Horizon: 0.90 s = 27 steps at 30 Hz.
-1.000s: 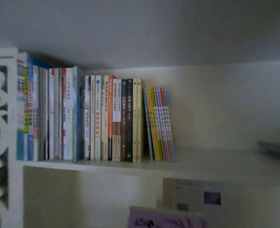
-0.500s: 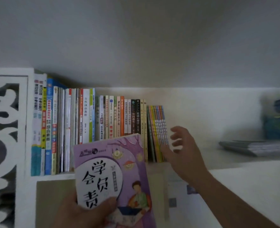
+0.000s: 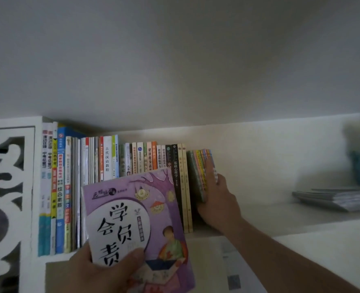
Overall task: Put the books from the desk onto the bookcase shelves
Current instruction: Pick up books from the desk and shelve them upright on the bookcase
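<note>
Right hand (image 3: pixel 215 199) has gone from hovering beside the thin books (image 3: pixel 202 176) to pressing on them, fingers straight, thumb at the spines, likely steadying or shifting them to clear a slot. Left to right: carved panel (image 3: pixel 3 187), row of upright books (image 3: pixel 111 166) on the shelf (image 3: pixel 259 212), flat stack (image 3: pixel 333 197) far right. Left hand (image 3: pixel 103 269) grips the purple book (image 3: pixel 136 218) at its bottom edge, thumb on the cover, upright before the row, not yet shelved.
</note>
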Each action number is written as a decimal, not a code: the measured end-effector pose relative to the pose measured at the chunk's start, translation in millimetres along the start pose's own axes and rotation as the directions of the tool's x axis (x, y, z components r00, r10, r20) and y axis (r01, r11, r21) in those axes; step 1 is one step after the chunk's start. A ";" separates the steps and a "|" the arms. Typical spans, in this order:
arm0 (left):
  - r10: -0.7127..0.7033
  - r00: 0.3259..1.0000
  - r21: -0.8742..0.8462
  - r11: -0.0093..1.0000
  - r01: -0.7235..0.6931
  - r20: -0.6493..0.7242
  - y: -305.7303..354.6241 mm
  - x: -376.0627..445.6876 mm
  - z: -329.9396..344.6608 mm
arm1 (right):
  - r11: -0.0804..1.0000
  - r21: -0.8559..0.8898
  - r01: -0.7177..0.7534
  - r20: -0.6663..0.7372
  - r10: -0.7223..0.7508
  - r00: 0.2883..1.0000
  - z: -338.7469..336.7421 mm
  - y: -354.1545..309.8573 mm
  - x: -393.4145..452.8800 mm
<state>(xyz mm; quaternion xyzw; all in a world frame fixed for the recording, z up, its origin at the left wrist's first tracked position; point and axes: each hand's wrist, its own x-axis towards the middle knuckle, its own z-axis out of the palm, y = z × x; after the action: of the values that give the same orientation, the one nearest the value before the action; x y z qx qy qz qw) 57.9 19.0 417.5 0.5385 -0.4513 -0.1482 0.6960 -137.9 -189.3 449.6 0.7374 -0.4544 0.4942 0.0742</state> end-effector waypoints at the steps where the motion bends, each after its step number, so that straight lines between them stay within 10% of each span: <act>1: 0.010 0.999 -0.039 0.999 -0.009 0.037 3.8 3.8 1.2 | 1.000 0.002 -0.009 -0.001 0.009 1.000 -7.2 7.4 0.6; 9: 0.259 0.966 -0.192 0.948 -0.254 0.001 41.5 14.0 99.8 | 0.998 0.040 -0.054 -0.056 0.057 0.997 -69.0 89.2 -7.7; 17: 0.550 0.816 0.406 0.796 -0.448 -0.178 31.8 62.9 220.3 | 0.997 0.070 0.046 -0.002 -0.046 0.999 -80.8 95.4 -11.3; 27: 0.750 0.646 0.698 0.387 -0.603 0.143 -27.2 74.4 178.0 | 0.987 0.113 0.117 0.061 -0.124 0.990 -36.6 36.7 -6.2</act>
<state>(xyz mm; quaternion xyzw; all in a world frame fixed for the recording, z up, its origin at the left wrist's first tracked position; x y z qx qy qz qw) -33.8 -152.3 430.5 0.5351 -0.5805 0.3834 0.4793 -190.0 -186.3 450.6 0.7829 -0.3836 0.4875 0.0479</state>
